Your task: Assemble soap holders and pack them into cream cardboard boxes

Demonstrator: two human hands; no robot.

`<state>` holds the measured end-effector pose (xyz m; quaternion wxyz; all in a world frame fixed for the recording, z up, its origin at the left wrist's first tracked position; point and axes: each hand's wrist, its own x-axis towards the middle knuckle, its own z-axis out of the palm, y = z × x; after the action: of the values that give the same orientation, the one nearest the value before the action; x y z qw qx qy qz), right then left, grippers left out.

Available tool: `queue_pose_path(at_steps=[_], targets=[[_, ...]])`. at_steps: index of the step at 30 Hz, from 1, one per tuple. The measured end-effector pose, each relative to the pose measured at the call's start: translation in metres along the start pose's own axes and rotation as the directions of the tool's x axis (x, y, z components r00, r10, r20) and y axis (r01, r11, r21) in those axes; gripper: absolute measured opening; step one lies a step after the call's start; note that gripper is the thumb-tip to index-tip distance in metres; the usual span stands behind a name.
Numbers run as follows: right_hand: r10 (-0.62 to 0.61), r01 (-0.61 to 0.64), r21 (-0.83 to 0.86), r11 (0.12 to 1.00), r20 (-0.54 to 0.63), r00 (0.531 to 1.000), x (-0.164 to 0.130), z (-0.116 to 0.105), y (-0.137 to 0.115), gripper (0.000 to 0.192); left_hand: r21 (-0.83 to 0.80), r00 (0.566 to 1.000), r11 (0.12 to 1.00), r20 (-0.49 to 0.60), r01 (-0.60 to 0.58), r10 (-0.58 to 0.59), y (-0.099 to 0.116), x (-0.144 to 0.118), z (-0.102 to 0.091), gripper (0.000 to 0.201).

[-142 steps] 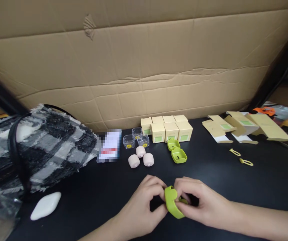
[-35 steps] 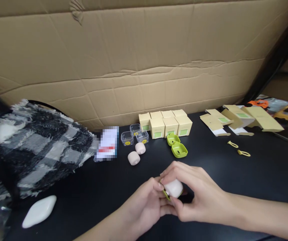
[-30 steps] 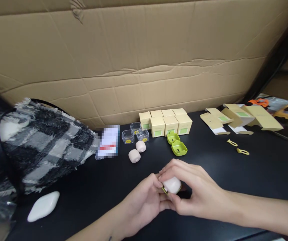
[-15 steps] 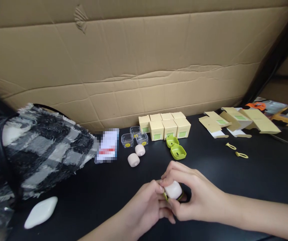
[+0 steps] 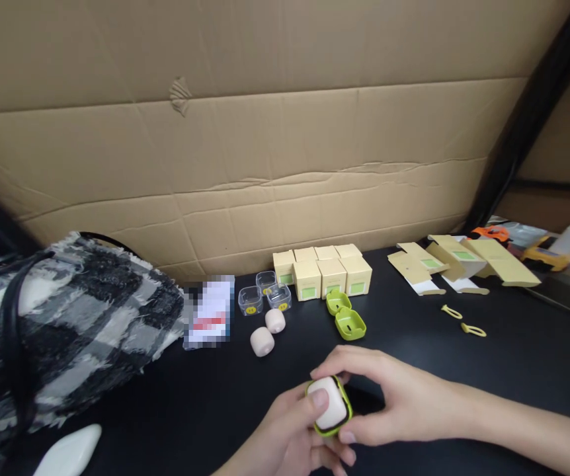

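My left hand [image 5: 292, 423] holds a white earbud case [image 5: 328, 408] seated in a green protective cover [image 5: 347, 404], its thumb pressed on the white face. Thumb and fingers of my right hand [image 5: 389, 396] grip the cover at its top and lower right edges. Farther back lies another green cover [image 5: 350, 324], unfolded and hollow side up. To the left of it are two pale pink rounded cases [image 5: 262, 342], close together. Two yellow-green strap loops [image 5: 473, 329] lie off to the right.
Several small yellow boxes [image 5: 307, 280] with green labels stand at the back, beside clear plastic cups [image 5: 250, 301]. Flattened cartons [image 5: 416, 268] lie at the right rear. A black-and-white checked bag [image 5: 96, 317] occupies the left, with a white flat object [image 5: 69, 453] before it.
The white case now faces up within the green cover, and my left thumb has moved onto it. My hands have shifted slightly down and left; the camera view has tilted upward.
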<state>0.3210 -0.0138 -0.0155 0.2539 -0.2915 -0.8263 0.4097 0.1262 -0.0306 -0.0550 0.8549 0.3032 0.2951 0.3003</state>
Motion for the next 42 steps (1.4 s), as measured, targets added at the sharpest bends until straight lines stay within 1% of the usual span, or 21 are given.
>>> queue_pose_path(at_steps=[3,5,9,13,14,16,18,19,20,21,22,23,24,26,28,31,33,36,38,40,42], targets=[[-0.087,0.086,-0.033,0.996,-0.046,0.995,0.001,0.003,0.001,0.043,0.024,1.000,1.000,-0.025,-0.017,0.017,0.000,-0.004,0.002,0.048],[-0.094,0.094,0.003,0.996,-0.020,0.995,0.000,0.000,0.000,0.046,0.035,0.998,0.999,-0.057,-0.032,0.034,0.003,-0.008,0.007,0.047],[-0.034,0.025,0.107,0.994,0.083,0.996,-0.001,-0.014,-0.003,0.057,0.055,0.991,0.992,-0.060,-0.113,0.117,0.007,-0.009,0.011,0.048],[0.007,-0.022,0.130,0.991,0.115,0.993,0.001,-0.011,-0.005,0.053,0.183,0.979,0.963,-0.014,-0.197,0.202,-0.005,0.000,0.002,0.054],[0.024,-0.040,0.147,0.988,0.105,0.994,0.001,-0.007,-0.005,0.053,0.221,0.980,0.955,0.000,-0.196,0.201,-0.007,0.001,0.000,0.059],[0.080,-0.087,0.261,0.962,0.034,0.996,0.002,0.001,-0.001,0.052,0.270,0.984,0.946,0.037,-0.178,0.174,-0.002,-0.002,-0.002,0.072],[0.137,-0.097,0.415,0.904,-0.067,0.988,0.003,0.008,0.006,0.047,0.368,0.984,0.913,0.090,-0.174,0.151,0.018,-0.012,0.000,0.080],[0.160,-0.090,0.481,0.872,-0.106,0.981,0.004,0.010,0.009,0.044,0.453,0.981,0.870,0.106,-0.193,0.162,0.034,-0.018,0.002,0.073],[0.180,-0.082,0.533,0.842,-0.134,0.975,0.005,0.011,0.013,0.043,0.698,0.962,0.673,0.088,-0.245,0.259,0.052,-0.024,0.004,0.060],[0.195,-0.078,0.570,0.818,-0.146,0.970,0.006,0.012,0.015,0.044,0.903,0.932,0.365,0.091,-0.226,0.351,0.071,-0.029,0.005,0.048],[0.205,-0.083,0.596,0.799,-0.141,0.968,0.007,0.012,0.016,0.047,0.992,0.888,0.007,0.108,-0.124,0.447,0.091,-0.032,0.004,0.040],[0.215,-0.091,0.622,0.778,-0.126,0.969,0.008,0.011,0.016,0.051,0.992,0.854,-0.110,0.109,-0.061,0.508,0.109,-0.032,0.001,0.033],[0.220,-0.101,0.644,0.759,-0.107,0.970,0.008,0.011,0.015,0.054,0.985,0.835,-0.171,0.110,-0.019,0.539,0.125,-0.030,-0.005,0.028],[0.216,-0.119,0.673,0.730,-0.063,0.974,0.008,0.009,0.009,0.056,0.964,0.817,-0.259,0.096,0.066,0.568,0.149,-0.020,-0.020,0.027],[0.215,-0.148,0.700,0.698,-0.007,0.977,0.005,0.008,0.001,0.056,0.937,0.828,-0.323,0.076,0.131,0.556,0.160,-0.009,-0.036,0.028],[0.238,-0.190,0.760,0.622,0.048,0.970,0.002,0.005,-0.010,0.058,0.903,0.841,-0.401,0.092,0.155,0.533,0.161,0.001,-0.053,0.030],[0.239,-0.181,0.791,0.585,0.045,0.970,0.000,0.003,-0.013,0.059,0.888,0.833,-0.435,0.123,0.150,0.539,0.158,-0.001,-0.055,0.029],[0.224,-0.147,0.783,0.604,0.010,0.974,-0.002,0.000,-0.012,0.047,0.883,0.785,-0.443,0.161,0.157,0.598,0.153,-0.014,-0.048,0.024],[0.257,-0.147,0.757,0.637,-0.028,0.966,-0.003,-0.002,-0.009,0.037,0.888,0.729,-0.426,0.175,0.174,0.661,0.149,-0.027,-0.035,0.024],[0.295,-0.150,0.734,0.662,-0.071,0.953,-0.004,-0.003,-0.007,0.035,0.897,0.677,-0.405,0.188,0.177,0.712,0.140,-0.038,-0.018,0.024],[0.314,-0.138,0.665,0.734,-0.151,0.937,-0.004,-0.006,-0.006,0.030,0.910,0.676,-0.398,0.221,0.116,0.703,0.124,-0.044,0.001,0.026]])
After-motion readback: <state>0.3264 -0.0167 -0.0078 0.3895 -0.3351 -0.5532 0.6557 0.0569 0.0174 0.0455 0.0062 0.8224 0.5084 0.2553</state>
